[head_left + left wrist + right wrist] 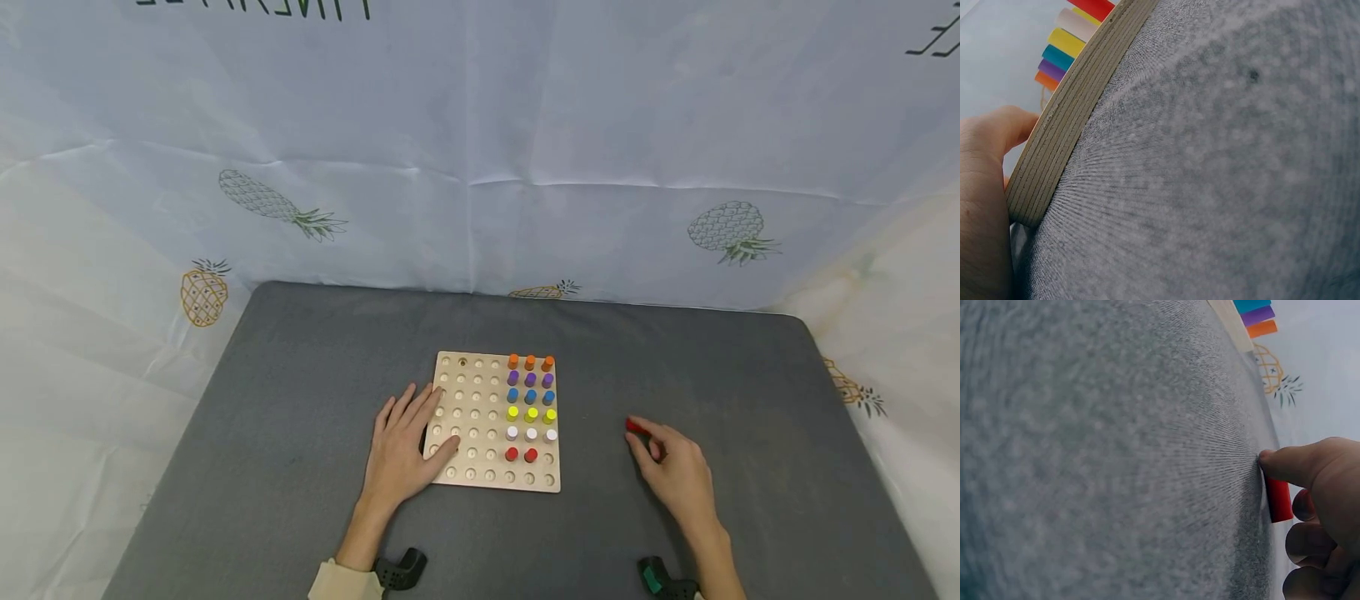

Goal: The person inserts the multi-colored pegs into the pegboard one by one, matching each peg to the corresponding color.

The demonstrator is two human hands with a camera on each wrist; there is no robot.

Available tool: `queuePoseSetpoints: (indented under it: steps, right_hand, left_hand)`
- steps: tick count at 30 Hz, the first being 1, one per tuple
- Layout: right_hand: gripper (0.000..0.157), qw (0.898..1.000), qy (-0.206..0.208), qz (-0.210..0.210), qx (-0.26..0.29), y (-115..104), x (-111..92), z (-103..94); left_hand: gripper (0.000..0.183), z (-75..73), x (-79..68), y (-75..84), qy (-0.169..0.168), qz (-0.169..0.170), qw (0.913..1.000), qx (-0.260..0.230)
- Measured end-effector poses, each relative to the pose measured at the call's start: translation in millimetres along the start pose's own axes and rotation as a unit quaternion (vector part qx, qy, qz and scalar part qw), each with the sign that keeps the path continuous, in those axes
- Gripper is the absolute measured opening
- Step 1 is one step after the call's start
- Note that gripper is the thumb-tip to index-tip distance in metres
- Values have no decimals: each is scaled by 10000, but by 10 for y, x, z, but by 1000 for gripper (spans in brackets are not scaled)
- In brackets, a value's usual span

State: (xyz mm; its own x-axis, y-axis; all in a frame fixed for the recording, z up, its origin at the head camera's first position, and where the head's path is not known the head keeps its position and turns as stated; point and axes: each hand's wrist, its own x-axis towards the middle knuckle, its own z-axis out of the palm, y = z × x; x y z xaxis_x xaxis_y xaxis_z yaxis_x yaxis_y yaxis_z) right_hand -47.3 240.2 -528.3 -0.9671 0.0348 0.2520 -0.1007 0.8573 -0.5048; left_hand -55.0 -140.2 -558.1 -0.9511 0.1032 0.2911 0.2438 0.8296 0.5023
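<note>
A square wooden pegboard (472,413) lies on the table, with rows of coloured pegs standing in its right-hand columns. Orange, purple, blue, yellow (531,414) and white rows hold three pegs each; the red row (531,455) holds two. My left hand (405,454) rests on the board's left edge, fingers extended and thumb over the lower left holes. In the left wrist view that hand lies against the board's layered side (1063,125). Well right of the board, my right hand (675,475) pinches a red peg (1279,499) close over the cloth.
Dark grey cloth (315,375) covers the table, and bare cloth lies between the board and my right hand. A white curtain printed with pineapples (726,229) hangs behind the table's far edge. Black devices (401,569) are worn at both wrists.
</note>
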Motion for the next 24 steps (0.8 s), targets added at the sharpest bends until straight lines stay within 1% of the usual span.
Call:
queuePoseSetpoints:
  steps: [5,14,24]
  right_hand:
    - [25,10000,-57,32,-61,-1,1,10]
    - [28,9989,-313,297,-209,11,-4,8]
    - [25,9994,-206,221,-162,8,-20,-1]
  left_hand:
    - [74,2,-2,-2,-4,4,10000,17]
    - [75,1,-3,-5,-17,-4,10000,12]
    - [75,7,1,-6,-45,-56,10000,7]
